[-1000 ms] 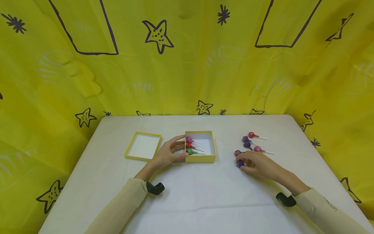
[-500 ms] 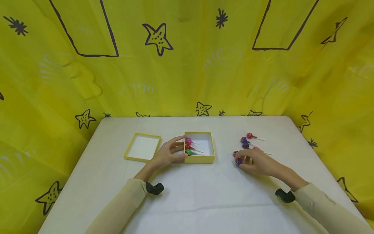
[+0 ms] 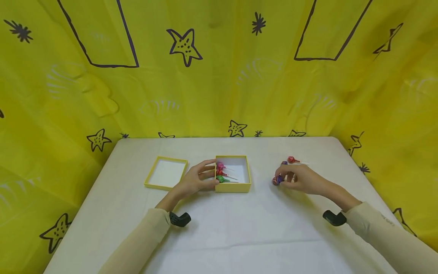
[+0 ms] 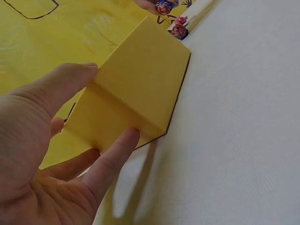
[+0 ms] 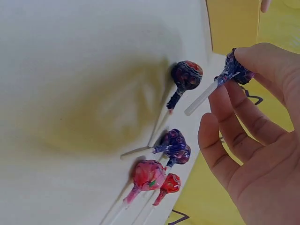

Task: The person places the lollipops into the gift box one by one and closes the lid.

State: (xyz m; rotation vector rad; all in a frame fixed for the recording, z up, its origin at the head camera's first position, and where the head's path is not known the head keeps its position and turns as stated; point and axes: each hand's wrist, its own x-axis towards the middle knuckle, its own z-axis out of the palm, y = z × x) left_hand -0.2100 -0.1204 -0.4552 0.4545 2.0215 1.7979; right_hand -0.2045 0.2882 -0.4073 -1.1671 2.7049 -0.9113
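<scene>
My left hand (image 3: 194, 181) rests against the left side of a yellow box (image 3: 233, 187), its fingers spread and fingertips pressing the wall. Inside the box lie a pink lollipop (image 3: 220, 166), a red one and a green lollipop (image 3: 220, 178), sticks pointing right. Above the table on the right, my right hand (image 3: 304, 180) pinches a purple-wrapped lollipop (image 5: 228, 70) by its head between thumb and fingers, stick hanging out. Below it in the right wrist view lie a dark-and-red lollipop (image 5: 187, 75), purple lollipops (image 5: 173, 142), a pink lollipop (image 5: 149, 175) and a red lollipop (image 5: 171, 183).
A shallow yellow-edged lid (image 3: 158, 187) lies inner side up, left of the box, close to my left forearm. White cloth covers the table (image 3: 232, 224). A yellow patterned curtain (image 3: 212, 95) hangs along the back and sides.
My right hand has moved up and away from me with the purple lollipop, now overlapping the others in the head view. My left hand stays at the box; the head view has shifted slightly.
</scene>
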